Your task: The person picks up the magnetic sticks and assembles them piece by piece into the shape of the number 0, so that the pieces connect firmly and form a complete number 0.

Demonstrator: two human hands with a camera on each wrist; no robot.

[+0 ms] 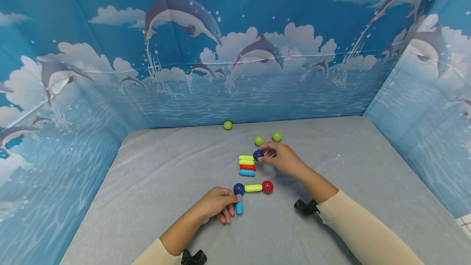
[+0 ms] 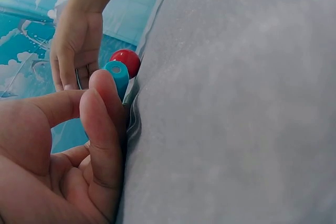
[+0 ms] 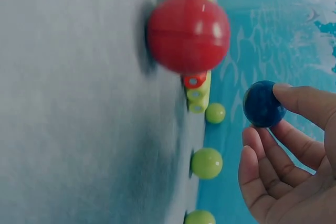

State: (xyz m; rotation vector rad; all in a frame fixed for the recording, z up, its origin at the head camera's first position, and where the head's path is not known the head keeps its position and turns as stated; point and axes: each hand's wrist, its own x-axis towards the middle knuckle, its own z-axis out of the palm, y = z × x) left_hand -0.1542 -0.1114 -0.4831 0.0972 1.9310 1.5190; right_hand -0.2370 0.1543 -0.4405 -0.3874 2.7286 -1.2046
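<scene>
My left hand (image 1: 218,204) pinches a light blue rod (image 1: 239,207), whose far end meets a dark blue ball (image 1: 238,189). From that ball a yellow-green rod (image 1: 253,188) runs right to a red ball (image 1: 267,187), forming a corner shape on the cloth. Between thumb and fingers, my right hand (image 1: 281,158) holds a second dark blue ball (image 3: 262,104), which the right wrist view shows raised off the surface. Just left of this ball in the head view lies a row of loose rods: two yellow-green, a red rod (image 1: 247,167) and a light blue one (image 1: 247,173).
Three green balls lie toward the back: one green ball (image 1: 227,125) by the curtain, another (image 1: 259,141) and a third (image 1: 276,136) beyond my right hand. Grey cloth (image 1: 154,183) covers the surface. A dolphin-print curtain (image 1: 235,85) rises behind and at the sides.
</scene>
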